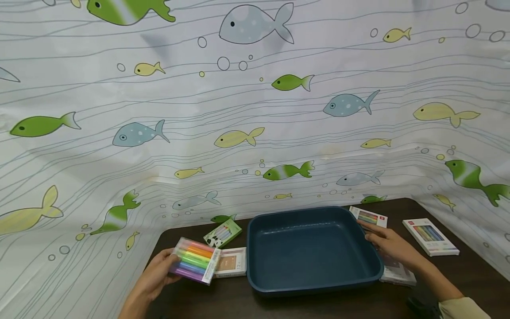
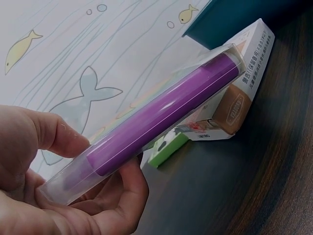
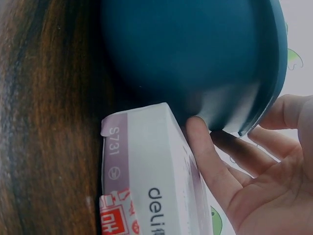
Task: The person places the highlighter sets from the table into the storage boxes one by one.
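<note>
My left hand (image 1: 156, 271) pinches a clear pack of rainbow-coloured markers (image 1: 196, 259) between thumb and fingers, left of a dark blue tray (image 1: 314, 290). In the left wrist view the pack shows edge-on, its purple marker (image 2: 166, 115) facing the camera, with my left thumb and fingers (image 2: 129, 196) around one end. My right hand (image 1: 388, 243) is at the tray's right side; in the right wrist view its thumb and fingers (image 3: 210, 161) hold the tray's rim (image 3: 271, 98), beside a white and purple box (image 3: 146, 161). The tray's inside holds nothing.
Behind the marker pack lie a green panda box (image 1: 223, 233) and a white-brown box (image 1: 233, 262). Right of the tray are a white pencil box (image 1: 368, 217), a partly covered box (image 1: 398, 272) and another white box (image 1: 431, 237). A fish-print sheet (image 1: 239, 102) stands behind the dark table (image 1: 223, 301).
</note>
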`<control>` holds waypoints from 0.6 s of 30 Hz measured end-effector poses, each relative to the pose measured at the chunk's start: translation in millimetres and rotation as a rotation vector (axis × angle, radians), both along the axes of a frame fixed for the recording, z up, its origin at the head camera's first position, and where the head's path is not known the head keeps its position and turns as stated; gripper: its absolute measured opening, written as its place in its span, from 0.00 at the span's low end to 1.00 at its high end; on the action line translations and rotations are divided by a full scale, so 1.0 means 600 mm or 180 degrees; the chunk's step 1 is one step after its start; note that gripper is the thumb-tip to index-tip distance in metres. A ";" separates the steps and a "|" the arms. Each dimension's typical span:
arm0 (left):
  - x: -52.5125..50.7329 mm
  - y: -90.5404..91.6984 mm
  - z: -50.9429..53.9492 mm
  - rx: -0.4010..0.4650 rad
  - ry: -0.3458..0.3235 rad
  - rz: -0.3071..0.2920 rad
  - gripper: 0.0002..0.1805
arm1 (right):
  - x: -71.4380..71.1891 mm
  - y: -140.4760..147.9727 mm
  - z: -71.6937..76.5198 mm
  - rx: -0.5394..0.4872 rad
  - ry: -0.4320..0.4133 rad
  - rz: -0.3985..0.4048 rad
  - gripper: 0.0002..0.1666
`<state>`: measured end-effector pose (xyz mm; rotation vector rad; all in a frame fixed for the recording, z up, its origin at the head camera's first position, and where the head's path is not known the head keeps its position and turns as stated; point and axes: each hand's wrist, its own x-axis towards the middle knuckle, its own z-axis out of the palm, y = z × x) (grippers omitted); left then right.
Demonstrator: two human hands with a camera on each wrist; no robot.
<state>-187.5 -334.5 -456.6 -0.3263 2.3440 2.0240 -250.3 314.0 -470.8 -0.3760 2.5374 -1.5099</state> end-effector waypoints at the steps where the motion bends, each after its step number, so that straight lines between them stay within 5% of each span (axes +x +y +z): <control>1: -0.002 0.000 0.000 0.0000 -0.0001 -0.0001 0.27 | -0.001 0.000 0.001 -0.0006 0.0002 0.0006 0.36; 18: -0.005 0.009 -0.001 -0.0024 -0.0062 -0.0044 0.27 | -0.006 0.006 -0.005 -0.0135 -0.0036 0.0270 0.37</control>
